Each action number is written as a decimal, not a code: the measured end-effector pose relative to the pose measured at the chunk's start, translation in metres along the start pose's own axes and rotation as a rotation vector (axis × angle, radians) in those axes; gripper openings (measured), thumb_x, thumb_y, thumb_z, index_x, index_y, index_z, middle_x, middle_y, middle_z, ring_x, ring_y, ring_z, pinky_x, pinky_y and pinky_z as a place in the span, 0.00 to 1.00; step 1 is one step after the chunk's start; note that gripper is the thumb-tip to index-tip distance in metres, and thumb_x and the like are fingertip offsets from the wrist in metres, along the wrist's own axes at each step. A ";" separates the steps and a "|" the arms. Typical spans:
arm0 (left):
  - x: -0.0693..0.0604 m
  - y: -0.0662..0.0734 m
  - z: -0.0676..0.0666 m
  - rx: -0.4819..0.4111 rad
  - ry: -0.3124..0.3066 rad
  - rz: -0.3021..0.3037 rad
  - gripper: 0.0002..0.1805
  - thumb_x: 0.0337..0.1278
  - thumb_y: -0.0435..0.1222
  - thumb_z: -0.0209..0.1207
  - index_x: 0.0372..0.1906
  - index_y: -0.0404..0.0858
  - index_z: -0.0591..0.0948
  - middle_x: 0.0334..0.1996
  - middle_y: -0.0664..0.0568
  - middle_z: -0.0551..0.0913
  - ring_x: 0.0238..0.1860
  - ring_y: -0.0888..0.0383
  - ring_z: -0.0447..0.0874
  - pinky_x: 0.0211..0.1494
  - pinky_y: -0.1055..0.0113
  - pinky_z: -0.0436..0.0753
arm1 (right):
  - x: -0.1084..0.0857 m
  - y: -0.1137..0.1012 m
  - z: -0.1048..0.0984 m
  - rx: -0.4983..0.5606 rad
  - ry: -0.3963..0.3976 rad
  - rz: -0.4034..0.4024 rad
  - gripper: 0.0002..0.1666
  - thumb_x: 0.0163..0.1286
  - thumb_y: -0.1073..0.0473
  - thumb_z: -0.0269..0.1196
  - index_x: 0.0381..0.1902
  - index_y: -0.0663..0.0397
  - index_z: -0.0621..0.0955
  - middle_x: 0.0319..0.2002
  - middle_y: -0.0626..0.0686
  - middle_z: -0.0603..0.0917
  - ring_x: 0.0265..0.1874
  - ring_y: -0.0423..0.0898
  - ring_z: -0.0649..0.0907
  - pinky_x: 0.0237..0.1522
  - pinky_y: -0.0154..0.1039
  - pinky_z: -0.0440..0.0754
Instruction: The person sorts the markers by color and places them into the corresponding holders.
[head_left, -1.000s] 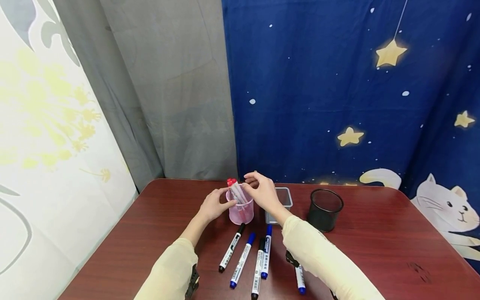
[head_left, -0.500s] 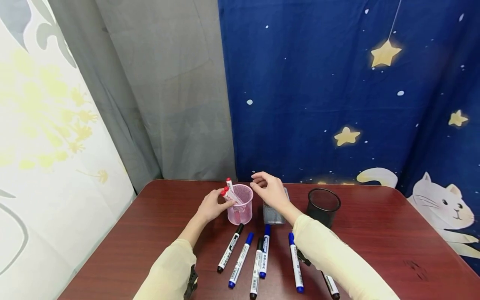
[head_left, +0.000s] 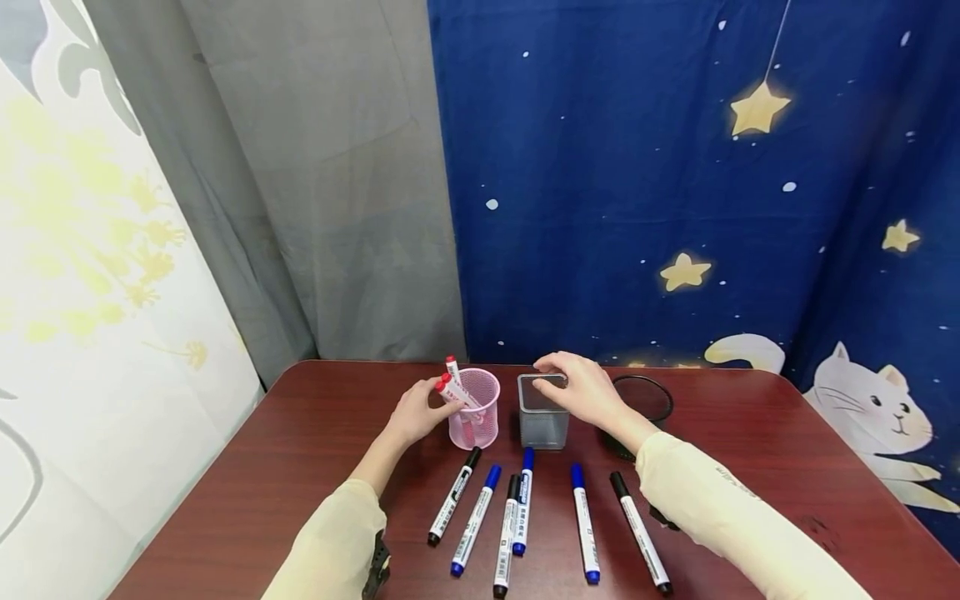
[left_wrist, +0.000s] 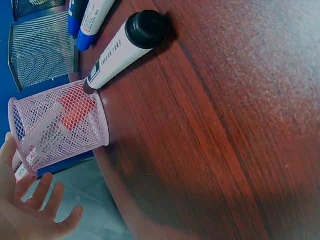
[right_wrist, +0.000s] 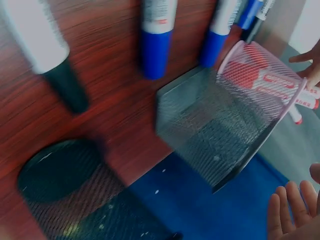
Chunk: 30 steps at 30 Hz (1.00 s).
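Note:
In the head view, a pink mesh pen cup [head_left: 486, 425] holds several red-capped markers [head_left: 452, 388] leaning toward its left rim. My left hand [head_left: 417, 415] is beside that rim with the thumb at its edge. The left wrist view shows the fingers [left_wrist: 42, 197] spread and loosely bent outside the cup, gripping nothing. My right hand [head_left: 587, 392] hovers at the right rim of a grey square mesh holder [head_left: 543, 429]. Its fingers [right_wrist: 292, 207] are relaxed and hold nothing. Behind my right wrist, a round black mesh cup [head_left: 651, 398] is partly hidden.
In front of the cups lie black-capped markers [head_left: 454, 497] and blue-capped markers [head_left: 585, 525] on the reddish-brown table [head_left: 300, 467]. A blue starry curtain [head_left: 585, 208] and a grey curtain [head_left: 352, 208] hang behind the table's back edge.
My right hand has moved right, away from the pink cup, uncovering the square holder and a black-capped marker. The red-capped markers have tipped toward the cup's left rim.

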<state>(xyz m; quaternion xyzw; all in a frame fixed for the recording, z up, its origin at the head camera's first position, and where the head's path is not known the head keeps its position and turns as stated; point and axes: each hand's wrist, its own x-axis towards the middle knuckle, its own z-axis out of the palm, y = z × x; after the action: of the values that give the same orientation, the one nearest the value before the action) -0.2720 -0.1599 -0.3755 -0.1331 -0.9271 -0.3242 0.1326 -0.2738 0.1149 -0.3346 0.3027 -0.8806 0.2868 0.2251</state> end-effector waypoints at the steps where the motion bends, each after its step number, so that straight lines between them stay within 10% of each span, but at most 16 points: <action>1: 0.000 -0.001 0.000 -0.004 0.001 -0.002 0.30 0.44 0.45 0.63 0.51 0.31 0.73 0.43 0.39 0.76 0.47 0.43 0.72 0.50 0.53 0.68 | -0.002 0.002 -0.002 -0.037 -0.006 -0.009 0.15 0.54 0.51 0.65 0.40 0.48 0.80 0.36 0.45 0.80 0.32 0.44 0.78 0.32 0.40 0.74; 30: -0.009 -0.006 0.003 -0.175 0.025 -0.035 0.34 0.49 0.43 0.61 0.59 0.31 0.65 0.45 0.40 0.74 0.49 0.46 0.71 0.52 0.54 0.67 | -0.040 0.026 -0.002 -0.317 -0.051 -0.034 0.27 0.53 0.42 0.63 0.44 0.54 0.80 0.41 0.53 0.80 0.44 0.50 0.76 0.38 0.47 0.75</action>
<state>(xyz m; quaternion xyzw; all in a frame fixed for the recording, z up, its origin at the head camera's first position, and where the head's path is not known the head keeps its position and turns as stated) -0.2661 -0.1639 -0.3836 -0.1239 -0.8957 -0.4080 0.1261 -0.2617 0.1491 -0.3660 0.2857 -0.9149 0.1325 0.2524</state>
